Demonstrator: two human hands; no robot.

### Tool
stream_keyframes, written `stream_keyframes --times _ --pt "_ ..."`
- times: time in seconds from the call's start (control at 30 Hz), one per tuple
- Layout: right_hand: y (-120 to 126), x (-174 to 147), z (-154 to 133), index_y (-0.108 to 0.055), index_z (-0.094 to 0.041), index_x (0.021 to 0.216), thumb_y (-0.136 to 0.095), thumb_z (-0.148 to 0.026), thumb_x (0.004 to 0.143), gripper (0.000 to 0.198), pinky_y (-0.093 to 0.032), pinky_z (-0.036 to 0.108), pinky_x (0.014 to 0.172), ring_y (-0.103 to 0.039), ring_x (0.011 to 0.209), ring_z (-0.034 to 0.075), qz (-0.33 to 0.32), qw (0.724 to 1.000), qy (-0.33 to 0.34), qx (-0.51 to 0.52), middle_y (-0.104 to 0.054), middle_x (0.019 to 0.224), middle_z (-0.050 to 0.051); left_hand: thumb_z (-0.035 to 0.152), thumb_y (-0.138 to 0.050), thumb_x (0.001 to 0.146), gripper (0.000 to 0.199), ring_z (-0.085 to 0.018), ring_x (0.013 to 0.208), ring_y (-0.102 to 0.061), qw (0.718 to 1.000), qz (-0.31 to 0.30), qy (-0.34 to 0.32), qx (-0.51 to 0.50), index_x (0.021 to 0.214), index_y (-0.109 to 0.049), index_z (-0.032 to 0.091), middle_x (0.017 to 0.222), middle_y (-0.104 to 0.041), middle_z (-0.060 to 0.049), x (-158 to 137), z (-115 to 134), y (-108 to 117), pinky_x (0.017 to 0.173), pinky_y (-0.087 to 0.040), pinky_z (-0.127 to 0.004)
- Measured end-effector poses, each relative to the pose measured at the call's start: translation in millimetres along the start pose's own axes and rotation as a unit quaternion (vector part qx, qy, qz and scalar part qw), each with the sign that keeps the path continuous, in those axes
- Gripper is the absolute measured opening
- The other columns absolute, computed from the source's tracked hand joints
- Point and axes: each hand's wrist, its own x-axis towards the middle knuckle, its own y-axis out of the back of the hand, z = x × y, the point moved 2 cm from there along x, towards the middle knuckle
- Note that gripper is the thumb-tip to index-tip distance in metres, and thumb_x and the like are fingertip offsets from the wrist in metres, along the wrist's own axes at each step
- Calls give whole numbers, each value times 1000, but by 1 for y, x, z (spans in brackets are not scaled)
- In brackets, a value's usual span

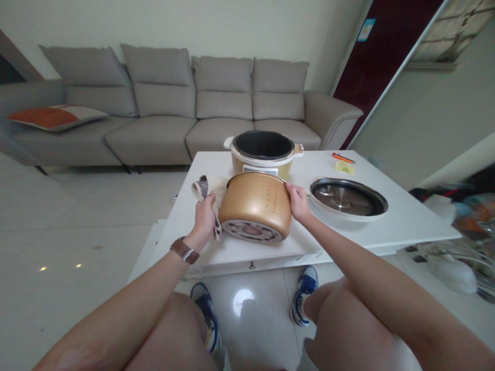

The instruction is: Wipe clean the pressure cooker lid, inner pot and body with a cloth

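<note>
A gold inner pot (253,198) of a cooker is tilted in front of me, its patterned base turned toward me. My right hand (297,201) grips its right side near the rim. On the left, my left hand (204,219) is closed around a beige cloth (216,193), which presses against the pot's left side. Right behind the pot stands the cooker body (286,169), with its dark cavity uncovered. To the right, the round cooker lid (346,201) lies with its metal inner side up. The pot's inside is hidden from me.
All this is at a white table (402,224) with a drawer in front. An orange utility knife (343,158) and a yellow scrap (344,167) lie toward its far right. Beyond it runs a grey sofa (220,136). Dishes and other items (452,273) are at the right.
</note>
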Motion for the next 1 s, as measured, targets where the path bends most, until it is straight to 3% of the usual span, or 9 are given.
stream_keyframes --times 0.17,0.3,0.47,0.7,1.0 --pt "5 1 12 -48 -24 66 -33 -79 93 63 -35 32 68 -47 69 18 -43 995 52 -77 -55 67 1 32 -62 83 26 -21 100 -69 996 21 -84 12 98 -75 16 100 -77 -5 -2 19 1 91 -53 -27" --pt "5 0 -2 -46 -25 69 -38 -66 97 51 -34 31 68 -47 71 19 -32 993 70 -93 -53 68 0 29 -63 85 21 -24 113 -67 990 17 -134 41 99 -75 19 105 -78 -4 -7 28 -2 106 -48 -33" --pt "-1 -1 -25 -49 -23 69 -48 -50 94 38 -35 29 67 -46 72 16 -2 998 64 -23 -50 69 -1 28 -66 85 25 -25 120 -65 987 -15 -158 27 106 -76 18 112 -77 -5 -24 38 -10 111 -45 -32" --pt "2 6 -11 -41 -23 57 -60 -69 82 55 -25 29 51 -31 55 12 25 996 -59 57 -36 55 -4 30 -69 86 30 -25 122 -66 980 -83 -177 36 112 -76 18 118 -76 -7 -37 41 -15 112 -44 -31" --pt "0 3 -9 -46 -21 54 -64 -78 76 63 -25 27 49 -32 52 10 34 994 -58 89 -38 54 -4 30 -63 89 29 -23 118 -66 987 -44 -152 20 111 -75 17 118 -77 -5 -22 32 -14 109 -46 -31"
